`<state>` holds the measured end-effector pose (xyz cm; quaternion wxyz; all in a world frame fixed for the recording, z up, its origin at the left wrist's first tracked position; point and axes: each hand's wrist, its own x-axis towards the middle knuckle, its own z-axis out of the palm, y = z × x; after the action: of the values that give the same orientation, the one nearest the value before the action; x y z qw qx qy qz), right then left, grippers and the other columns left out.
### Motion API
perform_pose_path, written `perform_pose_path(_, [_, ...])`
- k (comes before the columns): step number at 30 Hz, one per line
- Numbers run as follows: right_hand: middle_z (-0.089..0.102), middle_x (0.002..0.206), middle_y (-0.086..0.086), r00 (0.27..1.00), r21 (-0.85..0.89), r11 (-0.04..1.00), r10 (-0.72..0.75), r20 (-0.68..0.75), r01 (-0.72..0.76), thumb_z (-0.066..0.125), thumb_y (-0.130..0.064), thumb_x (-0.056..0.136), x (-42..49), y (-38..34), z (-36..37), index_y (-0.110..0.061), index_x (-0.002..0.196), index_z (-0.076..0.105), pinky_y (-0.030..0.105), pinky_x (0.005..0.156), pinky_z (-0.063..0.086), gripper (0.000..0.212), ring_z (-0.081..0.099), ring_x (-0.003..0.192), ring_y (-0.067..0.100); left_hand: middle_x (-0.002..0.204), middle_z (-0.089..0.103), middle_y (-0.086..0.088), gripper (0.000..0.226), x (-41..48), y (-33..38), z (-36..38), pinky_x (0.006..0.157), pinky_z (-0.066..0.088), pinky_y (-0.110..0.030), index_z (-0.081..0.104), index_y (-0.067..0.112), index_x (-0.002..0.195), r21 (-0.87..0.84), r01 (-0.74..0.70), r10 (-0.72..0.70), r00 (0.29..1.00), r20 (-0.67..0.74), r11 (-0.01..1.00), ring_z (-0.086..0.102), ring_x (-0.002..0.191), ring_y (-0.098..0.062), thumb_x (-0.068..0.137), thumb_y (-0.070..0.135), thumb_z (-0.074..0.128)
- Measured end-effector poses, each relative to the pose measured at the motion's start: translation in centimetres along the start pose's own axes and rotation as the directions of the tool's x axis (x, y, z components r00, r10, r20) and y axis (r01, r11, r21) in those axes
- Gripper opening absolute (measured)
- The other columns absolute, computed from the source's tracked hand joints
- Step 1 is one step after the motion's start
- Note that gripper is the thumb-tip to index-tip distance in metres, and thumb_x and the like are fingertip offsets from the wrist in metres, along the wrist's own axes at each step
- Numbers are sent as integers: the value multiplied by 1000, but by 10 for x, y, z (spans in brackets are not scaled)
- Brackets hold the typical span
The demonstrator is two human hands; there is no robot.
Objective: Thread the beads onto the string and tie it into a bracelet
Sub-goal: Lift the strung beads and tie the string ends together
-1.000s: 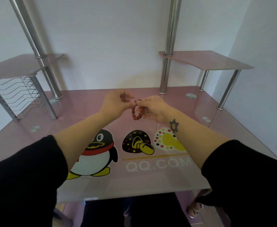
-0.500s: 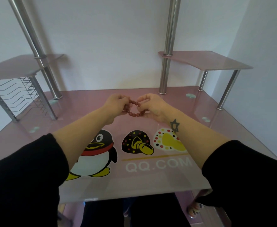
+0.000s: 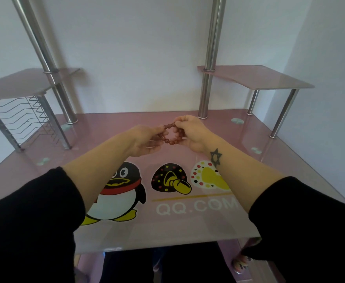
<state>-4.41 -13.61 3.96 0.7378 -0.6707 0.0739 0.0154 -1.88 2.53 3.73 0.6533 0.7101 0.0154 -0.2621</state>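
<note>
Both hands held the bead bracelet [image 3: 170, 141] above the pink glass desk [image 3: 106, 127], at twelve o'clock from the penguin print [image 3: 118, 190]. The left hand [image 3: 145, 139] pinched the ring at its nine o'clock side, and the right hand [image 3: 190, 131] pinched it near one o'clock with its fingers curled on the beads. I could not see the knot, but I judged it wanted a slow, even outward pull rather than a jerk. A second before, the beads had dangled bunched from the fingertips; now they were spread into an open ring.
</note>
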Motion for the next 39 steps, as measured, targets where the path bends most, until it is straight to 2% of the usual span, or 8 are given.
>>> perform_pose_path(10, [64, 78, 12, 997, -90, 996, 11, 75, -4, 60, 3, 86, 2, 5, 7, -9, 94, 54, 32, 57, 58, 16, 64, 62, 20, 54, 63, 1, 34, 7, 1, -2, 65, 55, -30, 63, 13, 79, -353, 57, -75, 996, -39, 934, 61, 66, -14, 96, 40, 53])
perform_pose_path(15, [67, 79, 13, 996, -306, 952, -2, 89, 29, 63, 2, 86, 13, 17, 17, -6, 90, 64, 32, 60, 60, 9, 65, 64, 19, 63, 61, -2, 37, 25, -11, -9, 41, 46, -20, 63, 11, 72, 275, -79, 161, 942, -293, 958, 52, 44, -9, 96, 38, 54])
perform_pose_path(19, [67, 78, 13, 998, -425, 904, -23, 58, 45, 66, 3, 84, 22, 28, 22, 1, 95, 68, 26, 51, 58, 11, 63, 55, 14, 55, 54, -3, 47, 46, -20, -17, 42, 33, -23, 52, 14, 55, 799, -67, 443, 858, -260, 598, 44, 44, -13, 92, 42, 60])
perform_pose_path(27, [67, 72, 10, 998, -646, 761, -36, 45, 57, 71, -11, 84, 42, 43, 18, -9, 89, 66, 28, 52, 56, 8, 60, 57, 19, 70, 68, -8, 46, 67, -30, -27, 57, 45, -33, 65, 10, 79, 872, -57, 478, 853, -211, 486, 63, 69, -25, 89, 54, 58])
perform_pose_path(30, [67, 78, 2, 993, -695, 710, -109, 49, 112, 68, -17, 86, 47, 43, 14, -12, 93, 69, 14, 41, 44, 9, 55, 55, 8, 88, 63, 4, 37, 65, -25, -37, 65, 46, -32, 61, 21, 96, 856, -52, 539, 796, -276, 515, 60, 79, -18, 89, 57, 55])
perform_pose_path(32, [70, 92, 2, 977, -743, 644, -204, 62, 182, 65, -14, 88, 51, 42, 12, -11, 96, 73, 12, 55, 42, 11, 56, 67, 3, 97, 59, 5, 27, 61, -20, -43, 64, 43, -29, 64, 24, 105, 852, -87, 613, 733, -296, 516, 55, 83, -15, 90, 46, 59])
perform_pose_path(35, [72, 98, 2, 961, -774, 588, -259, 95, 235, 59, -3, 88, 53, 38, 15, -10, 96, 75, 20, 73, 44, 19, 62, 85, 10, 97, 63, 8, 16, 56, -15, -44, 57, 35, -17, 69, 26, 101, 868, -229, 673, 724, -151, 440, 55, 81, -9, 89, 22, 59])
perform_pose_path(39, [56, 65, 3, 953, -850, 443, -226, 201, 284, 56, -5, 86, 52, 38, 20, -3, 77, 73, 26, 56, 39, 19, 47, 57, 13, 91, 71, 4, 19, 51, -15, -34, 63, 39, -23, 75, 23, 95, 907, -320, 596, 797, 102, 273, 56, 75, -10, 84, 17, 60])
